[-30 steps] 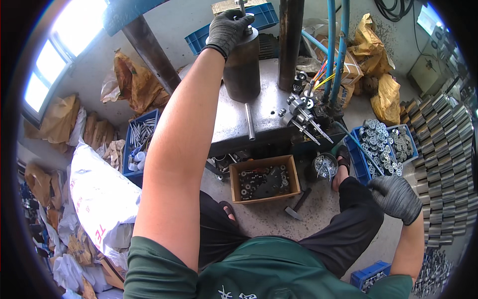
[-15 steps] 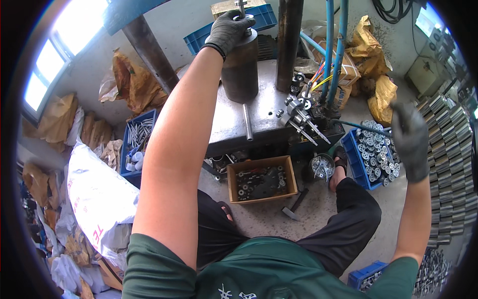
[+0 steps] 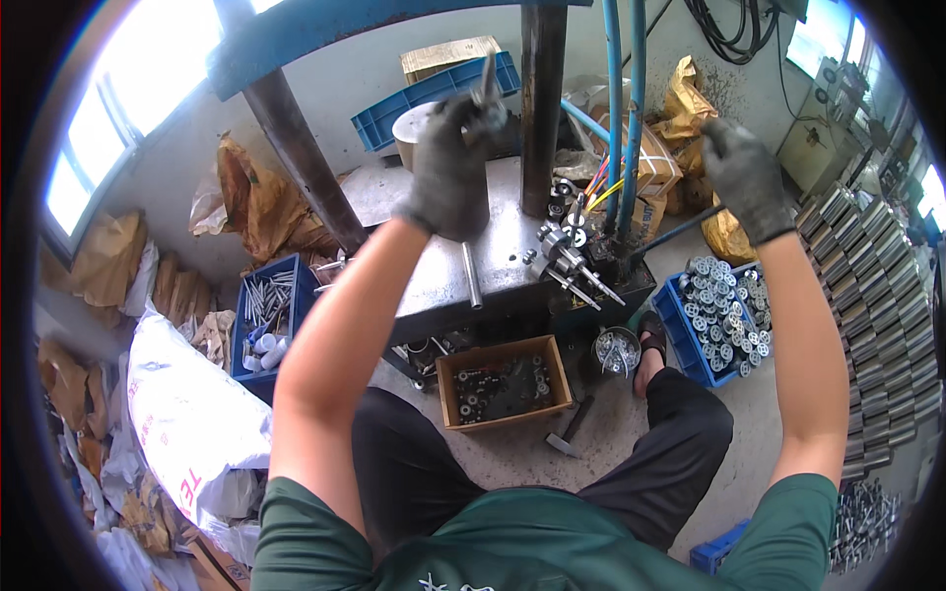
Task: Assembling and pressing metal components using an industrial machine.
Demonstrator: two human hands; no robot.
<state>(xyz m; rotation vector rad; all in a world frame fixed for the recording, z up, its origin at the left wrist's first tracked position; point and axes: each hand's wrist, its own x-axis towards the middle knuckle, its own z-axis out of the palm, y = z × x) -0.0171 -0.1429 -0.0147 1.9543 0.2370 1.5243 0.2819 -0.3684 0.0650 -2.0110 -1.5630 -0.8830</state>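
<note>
My left hand (image 3: 448, 172), in a dark grey glove, is raised over the dark steel cylinder (image 3: 477, 202) on the press bed. Its fingers are closed round a small metal part with a shaft (image 3: 489, 94), blurred by movement. The hand covers most of the cylinder. My gloved right hand (image 3: 747, 180) is out to the right at the end of a dark lever bar (image 3: 680, 229), fingers curled; the grip itself is partly hidden. A short metal rod (image 3: 472, 276) lies at the front of the metal press bed (image 3: 424, 286).
Shafted metal parts (image 3: 567, 254) lie on the bed's right, near blue posts (image 3: 633, 118). A box of small parts (image 3: 503, 422), a hammer (image 3: 570, 438) and a pail (image 3: 616, 352) stand below. Blue crates hold rods (image 3: 296, 345) and wheels (image 3: 680, 340).
My left hand has lifted off the cylinder's top toward me with the metal part. My right hand has moved up and left, and the lever bar has swung upward. The view has shifted slightly.
</note>
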